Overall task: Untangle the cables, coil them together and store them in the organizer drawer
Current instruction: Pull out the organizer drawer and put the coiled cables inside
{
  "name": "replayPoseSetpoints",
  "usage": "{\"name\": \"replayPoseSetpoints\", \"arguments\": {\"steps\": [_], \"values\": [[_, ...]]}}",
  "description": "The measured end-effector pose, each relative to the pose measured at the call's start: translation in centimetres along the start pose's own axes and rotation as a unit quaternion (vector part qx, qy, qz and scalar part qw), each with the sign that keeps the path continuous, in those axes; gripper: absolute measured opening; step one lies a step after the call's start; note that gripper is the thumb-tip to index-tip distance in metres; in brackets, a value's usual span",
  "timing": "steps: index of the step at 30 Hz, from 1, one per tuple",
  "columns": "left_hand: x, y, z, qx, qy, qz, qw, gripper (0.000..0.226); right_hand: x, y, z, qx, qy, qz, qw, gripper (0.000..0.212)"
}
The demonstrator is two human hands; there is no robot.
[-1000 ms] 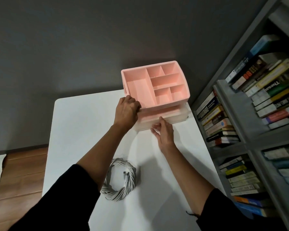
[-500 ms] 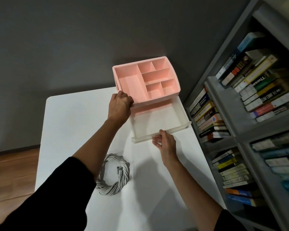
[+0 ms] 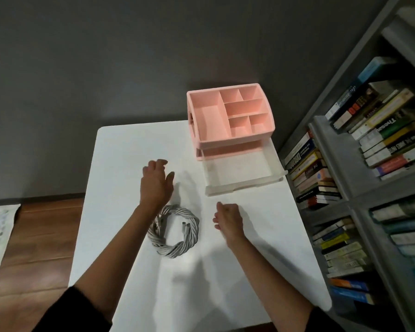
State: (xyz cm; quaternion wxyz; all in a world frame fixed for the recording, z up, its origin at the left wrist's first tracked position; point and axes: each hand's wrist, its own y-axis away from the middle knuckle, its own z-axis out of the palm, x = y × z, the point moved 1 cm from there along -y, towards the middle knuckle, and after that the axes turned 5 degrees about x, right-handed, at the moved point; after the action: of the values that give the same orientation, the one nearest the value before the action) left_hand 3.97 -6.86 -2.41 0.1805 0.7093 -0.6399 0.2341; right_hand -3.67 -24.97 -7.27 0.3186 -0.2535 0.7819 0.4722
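The 2 hands hold nothing, left hand [image 3: 155, 183] with fingers spread, right hand [image 3: 228, 220] loosely curled, near the coiled cables [image 3: 174, 232] on the surface [image 3: 130, 152] — the organizer drawer [image 3: 243, 185] stands pulled out.

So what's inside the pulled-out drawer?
The open part of the drawer shows nothing. Its back end is hidden under the pink organizer. The cable coil lies on the table.

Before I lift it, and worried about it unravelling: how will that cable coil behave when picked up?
The cable coil will probably sag rather than stay rigid, being thin twisted strands. It likely holds together, since the strands wrap round each other, though the connector ends inside the ring may dangle. Lying flat on the table, it shouldn't roll.
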Motion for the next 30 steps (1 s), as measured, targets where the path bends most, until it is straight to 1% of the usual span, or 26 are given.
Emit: {"name": "replayPoseSetpoints", "arguments": {"steps": [2, 4, 6, 7, 9, 10, 12, 14, 16, 20, 23, 26, 30], "values": [[-2.3, 2.5, -0.3, -0.058, -0.020, -0.138, 0.988, 0.050, 0.4, 1.0, 1.4, -0.036, 0.097, -0.026, 0.994, 0.050], [-3.5, 5.1, -0.6, -0.114, -0.032, -0.249, 0.961, 0.070, 0.2, 2.3, 2.5, -0.063, 0.159, -0.058, 0.984, 0.061], [-3.9, 7.1, -0.9, -0.160, -0.009, -0.312, 0.936, 0.089, 0.1, 3.5, 3.4, -0.076, 0.198, -0.102, 0.972, 0.069], [-3.9, 7.7, -0.9, -0.177, -0.001, -0.322, 0.930, 0.097, 0.1, 3.9, 3.8, -0.079, 0.222, -0.111, 0.965, 0.074], [-4.0, 8.5, -0.9, -0.190, -0.011, -0.315, 0.930, 0.103, 0.3, 4.7, 4.6, -0.066, 0.282, -0.127, 0.949, 0.081], [-4.1, 8.7, -0.8, -0.186, -0.011, -0.313, 0.931, 0.101, 0.4, 5.0, 5.0, -0.053, 0.308, -0.129, 0.941, 0.080], [-4.1, 9.1, -0.3, -0.165, 0.003, -0.318, 0.934, 0.086, 0.4, 5.4, 5.3, -0.018, 0.340, -0.127, 0.932, 0.072], [-3.7, 9.5, 0.1, -0.148, 0.002, -0.318, 0.937, 0.066, 0.4, 5.8, 5.4, 0.001, 0.346, -0.126, 0.930, 0.065], [-3.0, 9.8, 0.4, -0.148, -0.010, -0.311, 0.939, 0.055, 0.6, 6.1, 5.5, 0.011, 0.335, -0.128, 0.933, 0.060], [-2.4, 10.2, 0.4, -0.138, -0.006, -0.294, 0.946, 0.044, 0.7, 6.5, 5.3, 0.015, 0.274, -0.152, 0.950, 0.050], [-2.6, 9.7, 0.1, -0.111, 0.048, -0.291, 0.949, 0.043, -0.3, 6.6, 4.8, 0.015, 0.235, -0.164, 0.958, 0.049], [-1.5, 8.4, -1.2, -0.086, 0.096, -0.244, 0.961, 0.038, -2.2, 6.4, 3.7, 0.026, 0.210, -0.181, 0.960, 0.050], [1.8, 5.2, -2.5, -0.044, 0.151, -0.191, 0.969, 0.034, -6.2, 5.3, 1.0, 0.055, 0.164, -0.196, 0.965, 0.053]]}}
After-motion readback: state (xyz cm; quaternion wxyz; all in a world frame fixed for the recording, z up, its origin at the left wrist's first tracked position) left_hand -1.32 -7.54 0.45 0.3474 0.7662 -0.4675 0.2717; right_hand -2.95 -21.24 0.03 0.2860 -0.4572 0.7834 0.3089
